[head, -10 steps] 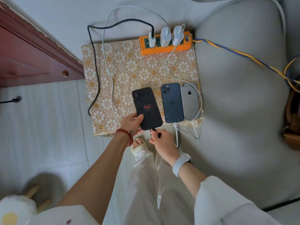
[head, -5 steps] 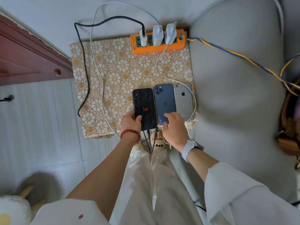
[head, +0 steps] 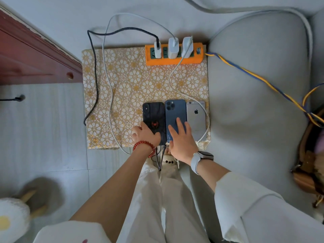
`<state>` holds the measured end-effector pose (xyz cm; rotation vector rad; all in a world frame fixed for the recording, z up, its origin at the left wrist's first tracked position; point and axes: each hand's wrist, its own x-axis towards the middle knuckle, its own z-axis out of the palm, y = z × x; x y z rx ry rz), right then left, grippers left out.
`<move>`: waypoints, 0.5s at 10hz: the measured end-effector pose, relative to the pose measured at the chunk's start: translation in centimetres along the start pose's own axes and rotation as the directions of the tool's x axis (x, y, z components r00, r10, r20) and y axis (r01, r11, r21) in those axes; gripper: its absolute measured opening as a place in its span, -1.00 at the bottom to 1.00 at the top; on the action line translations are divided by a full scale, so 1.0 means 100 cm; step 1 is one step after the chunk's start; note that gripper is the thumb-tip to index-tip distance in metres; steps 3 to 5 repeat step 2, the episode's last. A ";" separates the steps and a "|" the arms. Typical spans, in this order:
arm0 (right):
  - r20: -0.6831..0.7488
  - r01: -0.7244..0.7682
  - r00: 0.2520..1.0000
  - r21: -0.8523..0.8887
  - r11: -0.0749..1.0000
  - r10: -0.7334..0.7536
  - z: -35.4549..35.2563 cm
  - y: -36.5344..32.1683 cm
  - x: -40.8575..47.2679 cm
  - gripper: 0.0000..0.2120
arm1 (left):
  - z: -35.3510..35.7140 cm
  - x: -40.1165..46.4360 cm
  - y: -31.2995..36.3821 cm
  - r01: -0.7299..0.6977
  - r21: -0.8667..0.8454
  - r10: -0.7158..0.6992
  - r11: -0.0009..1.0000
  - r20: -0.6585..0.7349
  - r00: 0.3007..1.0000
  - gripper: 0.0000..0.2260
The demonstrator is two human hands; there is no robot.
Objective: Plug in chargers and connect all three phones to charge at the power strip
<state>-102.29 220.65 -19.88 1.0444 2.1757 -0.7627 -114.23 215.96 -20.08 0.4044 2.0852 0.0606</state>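
Observation:
Three phones lie face down, side by side, at the near edge of a flower-patterned mat [head: 122, 81]: a black phone [head: 153, 114] with a red spider, a blue phone [head: 175, 111] and a silver phone [head: 196, 114]. My left hand [head: 145, 133] rests flat on the black phone's lower end. My right hand [head: 181, 135] lies on the blue phone, fingers spread. An orange power strip [head: 175, 59] at the mat's far edge carries three white chargers [head: 172, 48]. A black cable [head: 93, 71] and two white cables [head: 107, 72] run from them to the phones' near ends.
A grey cushion [head: 254, 102] borders the mat on the right, crossed by a yellow-blue cord [head: 254, 76]. A red-brown cabinet [head: 31, 58] stands at the left over pale floor tiles. A basket [head: 312, 155] sits at the far right. My white trousers fill the bottom.
The black phone was tilted with my right hand at its plug; now it lies straight against the blue phone. My right hand moved up onto the blue phone, my left onto the black one.

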 end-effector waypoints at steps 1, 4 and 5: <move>0.046 0.002 0.999 0.109 0.994 -0.007 -0.013 0.002 0.000 -0.51 | -0.014 0.003 0.004 -0.001 0.011 0.001 1.000 0.051 0.999 -0.47; 0.053 0.013 0.998 0.229 0.973 -0.026 -0.032 0.005 -0.002 -0.57 | -0.029 -0.006 0.010 -0.102 0.042 0.104 0.994 -0.031 0.994 -0.55; 0.053 0.013 0.998 0.229 0.973 -0.026 -0.032 0.005 -0.002 -0.57 | -0.029 -0.006 0.010 -0.102 0.042 0.104 0.994 -0.031 0.994 -0.55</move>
